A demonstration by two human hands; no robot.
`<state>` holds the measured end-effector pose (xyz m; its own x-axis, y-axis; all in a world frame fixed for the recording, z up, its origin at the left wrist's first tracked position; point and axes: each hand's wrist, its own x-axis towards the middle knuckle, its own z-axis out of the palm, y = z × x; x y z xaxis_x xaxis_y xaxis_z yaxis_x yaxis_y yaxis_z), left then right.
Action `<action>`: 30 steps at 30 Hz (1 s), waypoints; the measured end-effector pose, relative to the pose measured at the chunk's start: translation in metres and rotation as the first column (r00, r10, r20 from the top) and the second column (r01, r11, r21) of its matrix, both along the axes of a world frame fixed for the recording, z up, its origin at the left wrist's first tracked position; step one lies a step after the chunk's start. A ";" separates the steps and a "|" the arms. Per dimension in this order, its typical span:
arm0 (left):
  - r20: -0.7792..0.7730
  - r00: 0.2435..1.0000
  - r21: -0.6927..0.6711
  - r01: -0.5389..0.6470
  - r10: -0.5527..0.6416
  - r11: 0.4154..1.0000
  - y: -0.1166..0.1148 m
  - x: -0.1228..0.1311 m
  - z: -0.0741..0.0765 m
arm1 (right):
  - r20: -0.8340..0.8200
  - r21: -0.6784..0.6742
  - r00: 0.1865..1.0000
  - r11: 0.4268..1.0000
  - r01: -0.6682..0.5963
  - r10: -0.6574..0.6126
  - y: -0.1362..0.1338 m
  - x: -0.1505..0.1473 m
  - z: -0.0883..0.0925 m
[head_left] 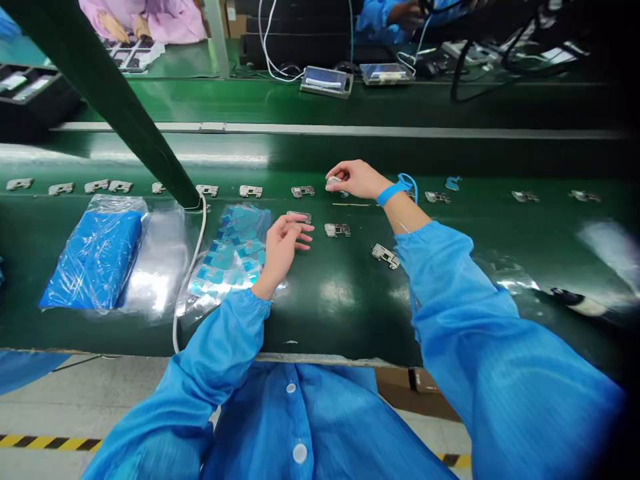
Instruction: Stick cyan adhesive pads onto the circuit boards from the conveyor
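Note:
My right hand [361, 179], with a blue strap round its wrist, pinches a small silvery metal bracket [333, 181] over the row of like parts. My left hand [285, 247] hovers with fingers apart over the green bench, partly in front of another metal bracket [300, 217]. To its right lies a bracket [337, 230], and a tilted one [385, 256] rests near my right sleeve. Beside my left wrist is a clear bag of small blue film pieces [233, 247].
A blue wrapped packet [95, 257] and a white cable [193, 267] lie on the left. A green post [115, 107] slants across the view. Several brackets [251, 191] form a row along the bench [330, 327]. Two co-workers' sleeves [175, 20] show across the bench.

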<state>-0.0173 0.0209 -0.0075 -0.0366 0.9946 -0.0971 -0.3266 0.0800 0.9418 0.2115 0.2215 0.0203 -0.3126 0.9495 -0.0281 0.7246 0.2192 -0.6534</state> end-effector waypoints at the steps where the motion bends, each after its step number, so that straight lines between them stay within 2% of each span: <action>1: -0.001 1.000 0.004 -0.007 0.007 1.000 0.000 0.001 -0.002 | -0.132 0.030 0.991 0.999 0.018 -0.013 -0.011 -0.006 0.003; 3: -0.007 0.999 0.011 -0.033 0.033 0.999 0.000 0.005 -0.007 | -0.407 0.035 0.912 0.997 0.065 -0.045 -0.040 -0.022 0.007; 6: 0.032 0.998 0.117 -0.066 0.063 0.991 0.000 0.011 -0.008 | -0.699 -0.155 0.700 0.986 0.055 -0.148 -0.088 -0.055 0.008; 9: 0.095 0.994 0.328 -0.090 0.062 0.940 0.000 0.010 -0.001 | -0.806 -0.317 0.544 0.946 -0.063 -0.233 -0.123 -0.089 0.004; 11: 0.095 0.988 0.399 -0.147 0.119 0.905 0.002 0.003 0.007 | -0.826 -0.335 0.516 0.933 -0.131 -0.225 -0.137 -0.108 -0.002; 12: 0.091 0.982 0.405 -0.189 0.166 0.895 0.004 -0.003 0.010 | -0.820 -0.314 0.537 0.939 -0.139 -0.195 -0.142 -0.115 -0.005; 13: 0.101 0.971 0.397 -0.240 0.217 0.886 0.007 -0.012 0.014 | -0.797 -0.267 0.585 0.956 -0.119 -0.150 -0.147 -0.119 -0.009; 15: 0.141 0.943 0.364 -0.333 0.302 0.870 0.015 -0.034 0.018 | -0.656 -0.072 0.755 0.994 -0.087 0.019 -0.161 -0.122 -0.018; 16: 0.177 0.918 0.343 -0.397 0.356 0.851 0.020 -0.046 0.020 | -0.518 0.052 0.844 0.990 -0.135 0.142 -0.172 -0.120 -0.024; 17: 0.205 0.893 0.323 -0.448 0.400 0.834 0.025 -0.058 0.021 | -0.341 0.159 0.899 0.959 -0.233 0.275 -0.184 -0.115 -0.029; 18: 0.218 0.871 0.298 -0.489 0.440 0.820 0.029 -0.069 0.021 | -0.143 0.219 0.899 0.899 -0.380 0.415 -0.199 -0.109 -0.034; 19: 0.221 0.857 0.274 -0.512 0.465 0.814 0.032 -0.078 0.021 | 0.029 0.217 0.854 0.831 -0.513 0.519 -0.215 -0.100 -0.038; 20: 0.215 0.847 0.250 -0.528 0.486 0.811 0.035 -0.085 0.021 | 0.160 0.194 0.805 0.781 -0.593 0.572 -0.232 -0.089 -0.041; 21: 0.204 0.846 0.227 -0.530 0.492 0.817 0.037 -0.089 0.020 | 0.252 0.185 0.779 0.762 -0.621 0.574 -0.249 -0.078 -0.044; 23: 0.174 0.865 0.184 -0.499 0.471 0.847 0.037 -0.087 0.019 | 0.364 0.201 0.779 0.774 -0.601 0.510 -0.280 -0.052 -0.048; 25: 0.146 0.906 0.155 -0.418 0.398 0.895 0.034 -0.074 0.018 | 0.410 0.239 0.797 0.791 -0.563 0.444 -0.305 -0.029 -0.050; 27: 0.132 0.952 0.146 -0.295 0.277 0.944 0.027 -0.052 0.015 | 0.414 0.274 0.817 0.801 -0.532 0.401 -0.324 -0.012 -0.053; 30: 0.117 0.993 0.116 0.001 -0.014 0.993 0.012 -0.016 0.006 | 0.381 0.344 0.855 0.804 -0.485 0.352 -0.338 -0.002 -0.056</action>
